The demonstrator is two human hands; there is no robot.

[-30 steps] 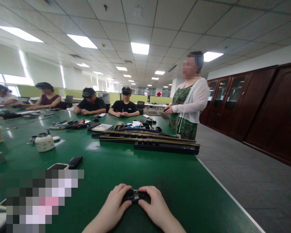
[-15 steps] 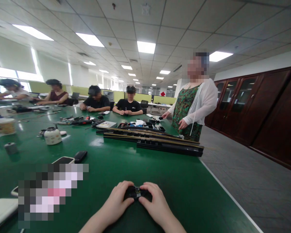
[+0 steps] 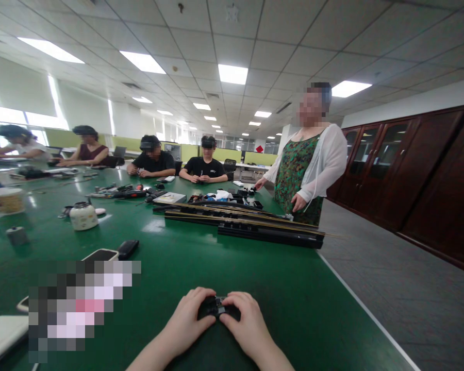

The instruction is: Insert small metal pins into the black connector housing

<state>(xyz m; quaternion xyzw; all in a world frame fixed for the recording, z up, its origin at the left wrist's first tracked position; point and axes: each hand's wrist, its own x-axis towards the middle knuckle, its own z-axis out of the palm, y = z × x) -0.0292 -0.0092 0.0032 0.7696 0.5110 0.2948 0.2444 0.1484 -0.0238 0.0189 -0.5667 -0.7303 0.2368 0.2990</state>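
Note:
Low in the head view, a small black part with a grey metal piece [image 3: 219, 305] in its middle sits between my two hands, just over the green table [image 3: 170, 281]. Its exact kind is too small to make out. My left hand [image 3: 191, 313] grips its left end, thumb below and fingers curled over the top. On the opposite end, my right hand [image 3: 243, 317] closes in the same way. Both sets of fingertips almost meet at the metal piece and hide much of the black body.
Long black rails [image 3: 270, 237] with thin brass-coloured rods lie across the table ahead. To the left are a phone [image 3: 100, 256], a black case [image 3: 129, 249], a white jar [image 3: 83, 216] and a grey cylinder [image 3: 17, 236]. A person [image 3: 305, 165] stands at the right edge; several others sit opposite.
My right hand has shifted slightly left, bringing the fingertips closer together around the part. The standing person's hand has lowered to the items on the table.

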